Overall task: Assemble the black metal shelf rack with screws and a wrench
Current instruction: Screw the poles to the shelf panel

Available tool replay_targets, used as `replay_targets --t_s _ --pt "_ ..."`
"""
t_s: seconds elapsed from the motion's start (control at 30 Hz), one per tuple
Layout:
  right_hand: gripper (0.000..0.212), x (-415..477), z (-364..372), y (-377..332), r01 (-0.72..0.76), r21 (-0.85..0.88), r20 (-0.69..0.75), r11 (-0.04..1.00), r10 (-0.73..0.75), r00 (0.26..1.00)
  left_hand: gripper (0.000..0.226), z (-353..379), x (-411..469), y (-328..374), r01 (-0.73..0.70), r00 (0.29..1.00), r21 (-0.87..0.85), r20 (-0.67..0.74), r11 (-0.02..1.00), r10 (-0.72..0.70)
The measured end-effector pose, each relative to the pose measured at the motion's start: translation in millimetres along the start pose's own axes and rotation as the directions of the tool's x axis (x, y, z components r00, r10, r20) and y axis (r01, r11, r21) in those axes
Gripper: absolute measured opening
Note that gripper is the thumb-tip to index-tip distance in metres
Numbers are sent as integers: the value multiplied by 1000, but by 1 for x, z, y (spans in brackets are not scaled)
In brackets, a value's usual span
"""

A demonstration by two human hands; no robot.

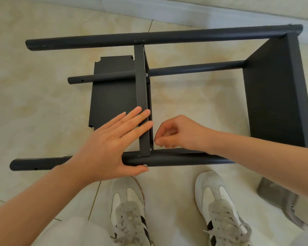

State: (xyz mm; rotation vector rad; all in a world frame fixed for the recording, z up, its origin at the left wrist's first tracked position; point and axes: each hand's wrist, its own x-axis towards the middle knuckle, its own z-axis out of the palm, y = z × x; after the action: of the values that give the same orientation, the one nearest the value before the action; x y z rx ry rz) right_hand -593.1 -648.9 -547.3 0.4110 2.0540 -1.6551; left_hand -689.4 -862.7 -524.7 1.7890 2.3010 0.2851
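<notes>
The black metal rack (185,35) lies on its side on the tiled floor, with round posts running left to right. A middle shelf panel (140,82) stands on edge between the posts, and an end shelf (274,96) closes the right side. My left hand (105,144) lies flat with straight fingers against the middle shelf's edge, its thumb by a screw head (145,165) in the near post (176,159). My right hand (178,134) has curled fingers and pinches something small right beside the shelf, just above a second screw (150,149). What it pinches is too small to tell.
A loose black shelf panel (112,96) lies flat on the floor behind the middle shelf. My two white sneakers (128,210) stand just in front of the near post. A grey transparent bag (281,199) lies at the right. A pale wall base (185,9) runs along the back.
</notes>
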Motion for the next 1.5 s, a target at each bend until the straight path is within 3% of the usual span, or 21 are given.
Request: replay_targets --t_s 0.27,0.67,1.13,1.3,1.5 --pt "2 -2 -4 11 3 145 -41 989 3 999 87 8 0 -3 -9 1000 -60 -31 998 8" --pt "8 17 4 3 26 14 105 1000 -28 994 83 12 -1 -6 -23 997 -121 -77 992 14" --pt "9 18 8 3 -54 176 198 983 19 980 83 10 -1 -4 -11 997 -116 -79 993 2" --pt "11 19 10 4 -91 145 219 985 57 974 83 11 -1 -4 -6 997 -126 -75 992 -3" --pt "11 18 9 1 -29 117 200 993 5 980 83 11 -2 -5 -10 997 -111 -82 994 1"
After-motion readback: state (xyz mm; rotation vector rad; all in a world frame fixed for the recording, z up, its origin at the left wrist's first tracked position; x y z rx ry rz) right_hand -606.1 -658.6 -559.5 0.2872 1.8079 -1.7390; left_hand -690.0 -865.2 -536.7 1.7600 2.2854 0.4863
